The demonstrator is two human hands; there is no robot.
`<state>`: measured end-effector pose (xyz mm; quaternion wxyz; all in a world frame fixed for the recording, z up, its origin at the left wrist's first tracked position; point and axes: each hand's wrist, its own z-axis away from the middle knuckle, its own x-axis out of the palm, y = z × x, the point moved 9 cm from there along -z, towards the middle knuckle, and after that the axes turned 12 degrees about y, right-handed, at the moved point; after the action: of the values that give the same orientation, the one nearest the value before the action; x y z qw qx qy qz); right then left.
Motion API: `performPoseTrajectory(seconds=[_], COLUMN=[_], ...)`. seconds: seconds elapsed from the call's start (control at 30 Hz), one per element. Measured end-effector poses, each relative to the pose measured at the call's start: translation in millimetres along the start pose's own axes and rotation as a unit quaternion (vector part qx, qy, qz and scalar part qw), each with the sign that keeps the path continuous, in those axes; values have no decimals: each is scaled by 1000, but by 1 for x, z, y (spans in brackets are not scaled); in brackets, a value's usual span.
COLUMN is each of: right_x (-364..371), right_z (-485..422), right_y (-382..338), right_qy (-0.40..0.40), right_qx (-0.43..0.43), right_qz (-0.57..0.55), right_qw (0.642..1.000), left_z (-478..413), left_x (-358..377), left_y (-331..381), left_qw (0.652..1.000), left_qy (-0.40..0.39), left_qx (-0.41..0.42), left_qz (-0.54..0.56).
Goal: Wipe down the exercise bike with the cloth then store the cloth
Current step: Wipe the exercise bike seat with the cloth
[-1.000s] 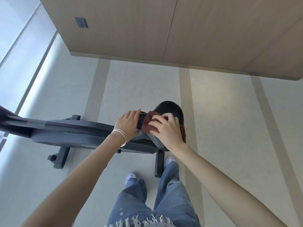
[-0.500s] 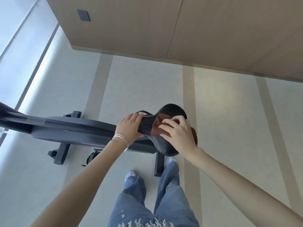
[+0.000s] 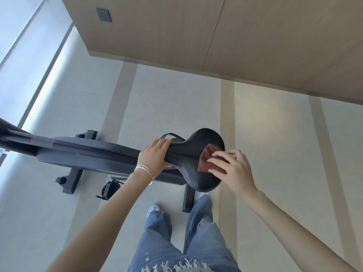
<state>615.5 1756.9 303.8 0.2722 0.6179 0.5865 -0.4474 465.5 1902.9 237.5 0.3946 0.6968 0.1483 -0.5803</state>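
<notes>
Both busy: left hand grips saddle, right hand presses cloth

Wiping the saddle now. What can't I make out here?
Head view only:
Front of the exercise bike: cut off by the left edge.
Most of the cloth: hidden under the right hand.
Nose of the saddle: covered by the left hand.
The pedal: small, partly behind the left forearm.
Where the cloth gets stored: nowhere in frame.
</notes>
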Motion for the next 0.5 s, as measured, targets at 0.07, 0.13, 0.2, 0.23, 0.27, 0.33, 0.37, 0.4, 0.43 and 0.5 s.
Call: performPoseTrajectory(seconds=[0.07, 0.13, 0.2, 0.23, 0.27, 0.33, 0.37, 0.4, 0.43, 0.5], right_x=[14, 34, 58, 66, 70, 65, 56, 44, 32, 14], right_z=[-28, -59, -81, -87, -91, -86, -78, -65, -49, -13], right_y=[8, 21, 34, 38, 40, 38, 33, 27, 21, 5], right_qy=[-5, -33, -83, -102, -111, -97, -70, -33, 6, 55], right_qx=[62, 142, 199, 214, 220, 218, 206, 192, 178, 140], right_qz=[0, -4, 2, 6, 7, 3, -1, -8, -14, -6], right_qw=[998, 989, 976, 972, 969, 971, 976, 981, 984, 989], left_z=[0, 0, 1, 1, 1, 1, 1, 1, 1, 2], left_x=[0, 1, 0, 0, -1, -1, -1, -1, -1, 0], left_y=[0, 1, 2, 2, 2, 3, 3, 3, 3, 3], left_qw=[1000, 1000, 1000, 1000, 1000, 1000, 1000, 1000, 1000, 1000], left_qy=[1, 2, 4, 5, 6, 6, 7, 8, 9, 10], left_qx=[0, -1, -5, -6, -7, -9, -10, -11, -12, -12], left_qz=[3, 4, 5, 6, 8, 14, 16, 19, 23, 26])
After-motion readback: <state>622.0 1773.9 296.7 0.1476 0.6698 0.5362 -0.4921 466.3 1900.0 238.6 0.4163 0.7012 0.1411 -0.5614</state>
